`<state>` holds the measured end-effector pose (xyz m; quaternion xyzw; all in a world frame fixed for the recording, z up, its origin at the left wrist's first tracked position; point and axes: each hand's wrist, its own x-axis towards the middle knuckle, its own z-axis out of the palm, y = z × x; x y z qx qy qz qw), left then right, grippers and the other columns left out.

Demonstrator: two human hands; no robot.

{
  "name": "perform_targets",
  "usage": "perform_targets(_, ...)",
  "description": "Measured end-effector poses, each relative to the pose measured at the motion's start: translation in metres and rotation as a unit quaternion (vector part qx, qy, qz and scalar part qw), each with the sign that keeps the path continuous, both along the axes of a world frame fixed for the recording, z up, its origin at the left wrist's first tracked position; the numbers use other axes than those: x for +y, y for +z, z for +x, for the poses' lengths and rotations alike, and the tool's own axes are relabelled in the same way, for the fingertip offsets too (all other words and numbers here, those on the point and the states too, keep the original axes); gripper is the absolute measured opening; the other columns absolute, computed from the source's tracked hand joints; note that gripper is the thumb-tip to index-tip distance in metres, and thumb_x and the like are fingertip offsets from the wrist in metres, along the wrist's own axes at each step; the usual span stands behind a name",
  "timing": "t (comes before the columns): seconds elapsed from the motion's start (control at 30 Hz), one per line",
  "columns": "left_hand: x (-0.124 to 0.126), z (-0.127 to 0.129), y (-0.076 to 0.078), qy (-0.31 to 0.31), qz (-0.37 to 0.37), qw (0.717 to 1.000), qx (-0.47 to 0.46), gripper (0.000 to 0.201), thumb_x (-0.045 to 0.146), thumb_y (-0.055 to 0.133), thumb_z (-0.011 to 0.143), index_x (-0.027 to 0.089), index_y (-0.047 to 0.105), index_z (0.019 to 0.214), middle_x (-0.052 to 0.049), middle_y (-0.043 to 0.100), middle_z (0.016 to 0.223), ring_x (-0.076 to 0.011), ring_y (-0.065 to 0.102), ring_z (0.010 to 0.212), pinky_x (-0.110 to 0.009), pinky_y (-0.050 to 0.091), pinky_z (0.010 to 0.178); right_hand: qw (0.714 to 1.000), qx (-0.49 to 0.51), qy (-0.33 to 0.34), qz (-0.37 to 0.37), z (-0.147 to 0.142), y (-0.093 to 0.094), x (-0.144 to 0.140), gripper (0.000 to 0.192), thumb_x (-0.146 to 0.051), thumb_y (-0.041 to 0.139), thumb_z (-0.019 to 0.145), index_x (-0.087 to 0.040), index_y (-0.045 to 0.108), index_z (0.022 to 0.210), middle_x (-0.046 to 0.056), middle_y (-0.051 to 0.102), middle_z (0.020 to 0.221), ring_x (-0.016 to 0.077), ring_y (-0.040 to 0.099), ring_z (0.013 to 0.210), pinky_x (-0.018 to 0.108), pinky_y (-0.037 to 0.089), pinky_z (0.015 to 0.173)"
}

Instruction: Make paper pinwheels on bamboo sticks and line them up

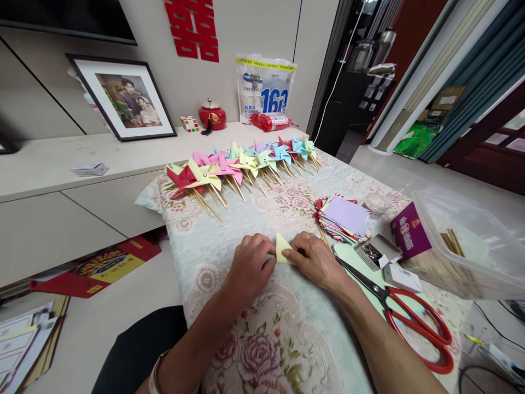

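Observation:
A small pale yellow paper (281, 248), folded to a pointed shape, stands between my two hands above the cloth. My right hand (314, 257) pinches its right side, thumb in front. My left hand (253, 262) is closed at the paper's left edge, thumb and forefinger together; its fingers partly hide what they grip. Right of my right hand lie scissors (383, 295) with red handles, on light green paper (361, 290). A stack of coloured paper squares (344, 215), lilac on top, lies beyond that hand.
Paper pinwheels (246, 164) on sticks line the far side of the flowered tablecloth (229, 224). At right are an open box of small metal fasteners (375, 253), a small white box (402, 277), a round clear container (376, 203) and a plastic bin (488, 241) holding sticks.

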<state>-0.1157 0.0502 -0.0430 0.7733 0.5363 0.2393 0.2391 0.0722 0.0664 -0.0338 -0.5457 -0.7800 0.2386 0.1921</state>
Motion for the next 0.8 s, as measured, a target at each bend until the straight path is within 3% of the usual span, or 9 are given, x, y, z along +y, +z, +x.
perform_targets(0.37, -0.006, 0.0, -0.002, 0.032, 0.016, 0.999, -0.032, 0.026, 0.009, 0.051, 0.08, 0.019, 0.063, 0.101, -0.008, 0.066, 0.108, -0.0261, 0.056, 0.105, -0.044, 0.046, 0.096, 0.999, -0.034, -0.027, 0.009, -0.002, 0.001, 0.0, 0.031, -0.03, 0.061, 0.091, -0.02, 0.051, 0.063, 0.001, 0.054, 0.075, 0.0188, 0.051, 0.08, 0.031, 0.035, 0.071)
perform_targets(0.57, -0.01, -0.002, -0.003, 0.055, 0.039, 0.995, -0.068, 0.025, 0.003, 0.048, 0.081, 0.019, 0.066, 0.088, -0.007, 0.064, 0.105, -0.023, 0.059, 0.103, -0.041, 0.05, 0.094, 0.998, -0.053, -0.032, 0.015, -0.004, 0.002, -0.001, 0.032, -0.031, 0.061, 0.09, -0.02, 0.05, 0.062, 0.001, 0.053, 0.074, 0.0188, 0.051, 0.079, 0.03, 0.035, 0.071)
perform_targets(0.8, -0.018, -0.001, -0.008, 0.021, 0.086, 0.996, 0.011, 0.047, -0.005, 0.044, 0.081, 0.023, 0.078, 0.096, -0.01, 0.063, 0.114, -0.0255, 0.059, 0.107, -0.043, 0.053, 0.09, 0.998, -0.054, -0.037, 0.023, -0.004, 0.001, -0.001, 0.03, -0.03, 0.061, 0.09, -0.02, 0.051, 0.063, 0.001, 0.053, 0.073, 0.018, 0.051, 0.076, 0.03, 0.035, 0.069)
